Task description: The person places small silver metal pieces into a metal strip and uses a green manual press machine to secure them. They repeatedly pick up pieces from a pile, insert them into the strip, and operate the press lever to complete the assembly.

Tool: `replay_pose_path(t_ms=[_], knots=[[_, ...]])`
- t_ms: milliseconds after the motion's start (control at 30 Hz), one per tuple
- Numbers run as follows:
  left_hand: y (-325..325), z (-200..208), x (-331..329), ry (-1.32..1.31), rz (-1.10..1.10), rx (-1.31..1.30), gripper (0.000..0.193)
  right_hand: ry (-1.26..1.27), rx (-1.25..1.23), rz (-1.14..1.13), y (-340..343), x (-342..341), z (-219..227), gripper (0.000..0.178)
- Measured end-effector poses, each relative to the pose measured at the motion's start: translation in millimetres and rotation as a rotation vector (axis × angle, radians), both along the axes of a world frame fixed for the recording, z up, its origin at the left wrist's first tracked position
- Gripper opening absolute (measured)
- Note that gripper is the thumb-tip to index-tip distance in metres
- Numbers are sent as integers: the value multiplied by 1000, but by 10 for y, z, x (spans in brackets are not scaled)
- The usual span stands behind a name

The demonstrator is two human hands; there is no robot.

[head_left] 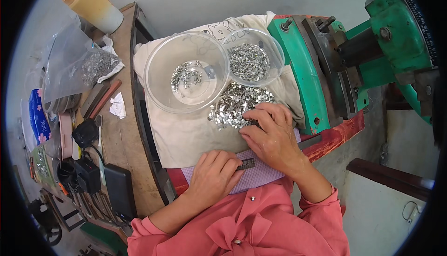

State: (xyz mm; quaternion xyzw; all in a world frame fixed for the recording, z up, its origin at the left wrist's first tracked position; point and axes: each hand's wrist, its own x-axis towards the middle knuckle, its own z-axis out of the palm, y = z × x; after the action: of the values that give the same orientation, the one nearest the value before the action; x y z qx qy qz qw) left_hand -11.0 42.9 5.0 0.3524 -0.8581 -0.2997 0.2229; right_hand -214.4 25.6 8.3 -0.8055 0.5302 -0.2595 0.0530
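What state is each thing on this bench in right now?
Large clear bowl: upright, few metal pieces inside.
Small clear bowl: upright, holds many pieces.
Loose pile of metal pieces: spread on the cloth.
Left hand: holding a small dark bar.
Right hand: fingers on the pile.
Bottle: capped, upright.
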Motion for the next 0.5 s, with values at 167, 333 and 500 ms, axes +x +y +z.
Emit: replay_pose_path(t_ms=[167, 333, 500], knots=[[-15, -7, 2, -10, -16, 5, 29, -19, 52, 11, -55, 3, -8, 15], [-19, 1, -32, -12, -14, -16, 28, -30, 41, 10, -92, 71, -50, 16], [-20, -2, -44, -12, -15, -25, 29, -72, 7, -9, -20, 24, 17, 14]])
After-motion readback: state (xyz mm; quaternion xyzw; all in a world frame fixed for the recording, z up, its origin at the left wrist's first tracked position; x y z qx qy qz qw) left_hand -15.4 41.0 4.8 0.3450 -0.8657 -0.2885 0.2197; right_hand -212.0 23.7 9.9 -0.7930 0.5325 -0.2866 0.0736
